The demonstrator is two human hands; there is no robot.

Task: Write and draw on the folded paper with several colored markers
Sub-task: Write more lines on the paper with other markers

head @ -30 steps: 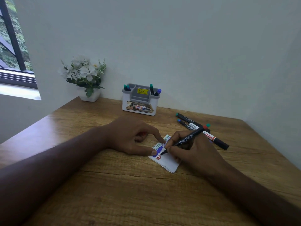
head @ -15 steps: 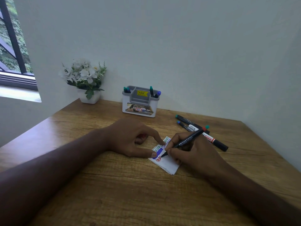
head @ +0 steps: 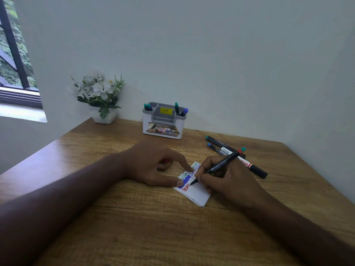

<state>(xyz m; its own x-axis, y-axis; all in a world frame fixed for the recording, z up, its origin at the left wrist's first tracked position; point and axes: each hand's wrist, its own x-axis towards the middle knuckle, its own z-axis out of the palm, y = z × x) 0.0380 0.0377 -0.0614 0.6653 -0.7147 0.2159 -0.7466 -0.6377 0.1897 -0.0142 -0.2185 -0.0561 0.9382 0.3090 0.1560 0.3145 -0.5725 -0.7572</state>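
Folded paper (head: 196, 193): white, near half blank; far half carries green scribble, a solid blue patch, a red scrawl by its left edge. Marker (head: 217, 167) in right hand (head: 226, 181): black barrel, white lettering. Loose markers (head: 230, 152) toward the table's right edge: black barrels, teal, blue and red ends. Table (head: 153, 227): brown wood grain. Holder (head: 163, 121) at back edge: white and grey, yellow sticker. Flowers (head: 96, 89) at back left corner: white, green leaves, white pot.
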